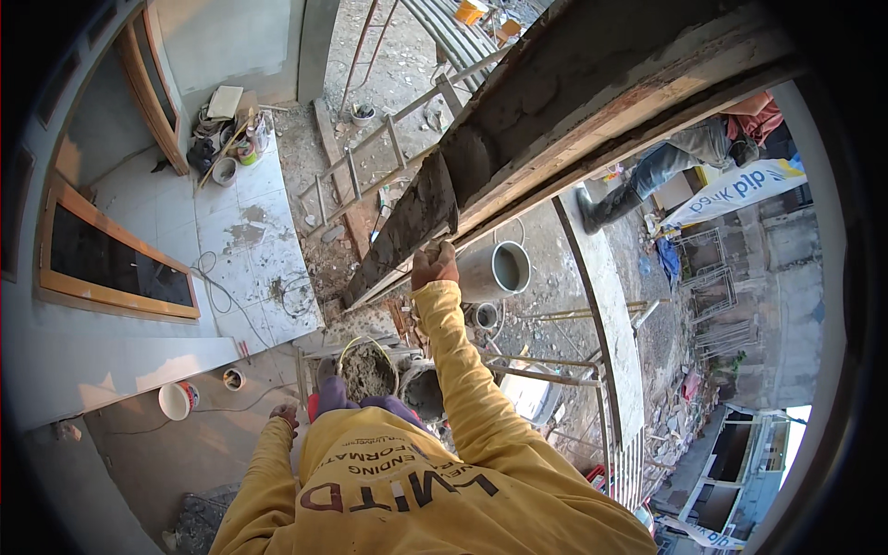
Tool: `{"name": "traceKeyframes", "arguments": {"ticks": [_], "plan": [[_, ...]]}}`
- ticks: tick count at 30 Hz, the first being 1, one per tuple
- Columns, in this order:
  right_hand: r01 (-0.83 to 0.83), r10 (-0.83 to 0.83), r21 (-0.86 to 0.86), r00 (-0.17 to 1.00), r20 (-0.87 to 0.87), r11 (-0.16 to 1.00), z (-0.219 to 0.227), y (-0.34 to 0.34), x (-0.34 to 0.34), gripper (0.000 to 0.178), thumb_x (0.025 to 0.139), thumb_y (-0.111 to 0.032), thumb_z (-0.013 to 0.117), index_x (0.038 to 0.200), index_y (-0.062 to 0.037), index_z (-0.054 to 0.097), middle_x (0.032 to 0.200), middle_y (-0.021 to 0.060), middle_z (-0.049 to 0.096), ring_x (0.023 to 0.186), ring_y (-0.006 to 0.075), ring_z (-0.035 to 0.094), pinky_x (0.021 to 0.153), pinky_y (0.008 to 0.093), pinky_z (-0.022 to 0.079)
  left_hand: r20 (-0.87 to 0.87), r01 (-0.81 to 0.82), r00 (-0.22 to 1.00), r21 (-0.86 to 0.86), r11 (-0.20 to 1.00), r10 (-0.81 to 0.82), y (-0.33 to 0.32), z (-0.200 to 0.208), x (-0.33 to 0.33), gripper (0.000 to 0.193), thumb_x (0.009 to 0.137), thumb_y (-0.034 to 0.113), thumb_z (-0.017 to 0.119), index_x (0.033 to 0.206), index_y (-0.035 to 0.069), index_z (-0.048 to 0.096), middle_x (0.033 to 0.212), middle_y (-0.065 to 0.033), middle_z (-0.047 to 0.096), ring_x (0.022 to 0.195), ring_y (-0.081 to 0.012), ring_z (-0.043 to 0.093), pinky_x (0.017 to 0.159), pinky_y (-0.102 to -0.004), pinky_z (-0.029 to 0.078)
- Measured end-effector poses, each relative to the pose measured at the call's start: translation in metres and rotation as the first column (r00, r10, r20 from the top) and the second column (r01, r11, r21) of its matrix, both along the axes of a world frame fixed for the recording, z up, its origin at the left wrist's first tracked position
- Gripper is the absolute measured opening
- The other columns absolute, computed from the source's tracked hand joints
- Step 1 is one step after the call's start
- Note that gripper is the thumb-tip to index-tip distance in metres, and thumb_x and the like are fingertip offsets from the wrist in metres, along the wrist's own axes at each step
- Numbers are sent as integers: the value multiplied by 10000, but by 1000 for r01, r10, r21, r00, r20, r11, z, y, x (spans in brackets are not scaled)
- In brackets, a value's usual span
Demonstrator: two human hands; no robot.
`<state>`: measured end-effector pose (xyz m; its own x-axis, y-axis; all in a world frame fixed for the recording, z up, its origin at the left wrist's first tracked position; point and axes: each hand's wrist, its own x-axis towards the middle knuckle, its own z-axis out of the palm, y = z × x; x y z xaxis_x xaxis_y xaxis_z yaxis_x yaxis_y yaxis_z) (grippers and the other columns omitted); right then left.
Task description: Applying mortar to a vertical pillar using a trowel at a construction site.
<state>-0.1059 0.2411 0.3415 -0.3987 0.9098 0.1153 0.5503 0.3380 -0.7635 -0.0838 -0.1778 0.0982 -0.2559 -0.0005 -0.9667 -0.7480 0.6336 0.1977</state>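
Note:
My right hand (434, 265) is raised in front of me, its fingers closed at the lower end of a dark, flat blade that looks like a plastering trowel (433, 192). The blade lies against the grey, wet-looking face of a long beam (555, 102) that crosses overhead on a slant. Wooden boards edge the beam's underside. Low at my left side, my left hand (286, 415) hangs loosely, with nothing visible in its fingers. Below me stands a bucket of grey mortar (369, 370), with a second dark bucket (425, 392) beside it.
A large pail of greyish water (509, 268) is just right of my right hand. Further right, another person's booted leg (615, 203) stands by a narrow plank (601, 305) on scaffolding. A wooden ladder-like frame (356, 176) leans ahead. At left are a white-tiled ledge (264, 217) and a white bucket (174, 400).

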Motion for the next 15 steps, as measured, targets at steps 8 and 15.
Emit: {"name": "traceKeyframes", "arguments": {"ticks": [8, 15], "plan": [[63, -39, 175, 990, -137, 983, 36, -2, 2, 309, 747, -159, 630, 933, 69, 535, 714, 149, 556, 646, 266, 543, 631, 346, 450, -5, -15, 1000, -19, 1000, 15, 0, 0, 10, 492, 881, 396, 511, 1296, 147, 421, 1173, -83, 547, 981, -270, 582, 743, -447, 481], [-79, 75, -23, 988, -138, 997, 90, 0, 12, 395, 754, -182, 648, 1001, 104, 534, 747, 153, 602, 680, 205, 570, 638, 318, 463, -30, 37, 999, 21, 999, -37, 7, 4, 13, 499, 885, 411, 473, 1299, 139, 414, 1191, -85, 535, 1028, -281, 568, 759, -447, 465]]}}
